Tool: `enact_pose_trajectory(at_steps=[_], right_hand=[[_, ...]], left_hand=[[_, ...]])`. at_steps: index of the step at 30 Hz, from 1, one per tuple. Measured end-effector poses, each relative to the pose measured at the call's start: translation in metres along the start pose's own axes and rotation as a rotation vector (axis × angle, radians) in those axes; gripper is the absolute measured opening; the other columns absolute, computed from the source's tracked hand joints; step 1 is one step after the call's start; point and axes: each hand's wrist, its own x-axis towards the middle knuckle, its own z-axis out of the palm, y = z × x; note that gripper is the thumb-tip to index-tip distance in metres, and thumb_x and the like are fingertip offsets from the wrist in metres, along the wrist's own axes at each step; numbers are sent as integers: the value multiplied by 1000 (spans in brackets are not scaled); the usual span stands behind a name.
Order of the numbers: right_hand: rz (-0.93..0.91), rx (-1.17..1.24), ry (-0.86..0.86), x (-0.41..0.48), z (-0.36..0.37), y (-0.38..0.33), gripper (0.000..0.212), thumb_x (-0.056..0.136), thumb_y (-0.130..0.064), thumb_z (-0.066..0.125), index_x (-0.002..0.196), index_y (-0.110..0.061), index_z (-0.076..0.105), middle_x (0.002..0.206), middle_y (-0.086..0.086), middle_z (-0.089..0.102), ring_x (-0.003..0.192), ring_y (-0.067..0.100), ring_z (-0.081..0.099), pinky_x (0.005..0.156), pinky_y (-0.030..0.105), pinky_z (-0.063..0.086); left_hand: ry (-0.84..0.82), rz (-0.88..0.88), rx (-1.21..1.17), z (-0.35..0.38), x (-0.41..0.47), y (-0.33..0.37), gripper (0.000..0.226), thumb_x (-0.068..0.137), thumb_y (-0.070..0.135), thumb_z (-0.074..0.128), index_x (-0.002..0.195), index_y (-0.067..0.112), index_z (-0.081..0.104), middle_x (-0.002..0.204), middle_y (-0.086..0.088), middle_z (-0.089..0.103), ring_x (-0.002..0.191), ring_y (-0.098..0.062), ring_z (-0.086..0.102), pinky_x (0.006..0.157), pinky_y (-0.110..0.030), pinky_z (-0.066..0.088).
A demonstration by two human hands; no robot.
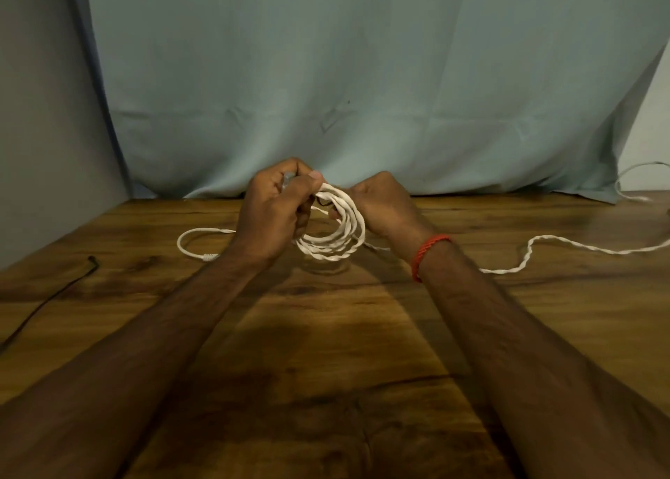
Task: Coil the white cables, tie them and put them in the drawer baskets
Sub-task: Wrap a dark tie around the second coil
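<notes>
A white twisted cable is partly wound into a coil (331,241) of several loops, held just above the wooden table (326,351). My left hand (275,210) pinches the top of the coil between thumb and curled fingers. My right hand (380,206) grips the cable on the coil's right side, fingers curled round it. The loose tail (525,257) runs right across the table to the edge of view. A short end (195,246) with a ribbed plug piece loops out to the left of my left wrist. No drawer baskets are in view.
A pale green cloth (362,98) hangs behind the table's far edge. A thin black wire (50,297) lies on the left of the table. Another stretch of white cable (631,185) curls at the far right by the cloth. A red thread band (429,255) circles my right wrist.
</notes>
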Motion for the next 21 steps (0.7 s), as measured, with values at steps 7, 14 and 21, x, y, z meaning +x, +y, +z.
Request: enact_pose_trajectory(at_steps=[7, 14, 21], right_hand=[[-495, -68, 285, -11, 2, -11, 22, 87, -42, 74, 81, -21, 78, 54, -10, 61, 49, 6, 55, 54, 26, 49], [-773, -441, 370, -18, 11, -13, 21, 80, -44, 76, 97, -31, 76, 78, -9, 49, 76, 13, 53, 56, 31, 45], [-555, -826, 257, -27, 23, -15, 23, 78, -49, 74, 92, -32, 79, 147, 2, 43, 137, 28, 32, 95, 43, 41]], left_hand=[[233, -234, -142, -12, 14, -12, 34, 102, 14, 49, 68, 15, 48, 49, 2, 37, 34, -7, 26, 39, -14, 19], [291, -566, -523, -17, 23, -19, 34, 96, 15, 46, 62, 13, 46, 45, 5, 31, 29, -4, 23, 27, -14, 17], [294, -572, -439, -11, 21, -21, 36, 96, 14, 47, 60, 13, 44, 43, 4, 31, 28, -5, 22, 28, -12, 17]])
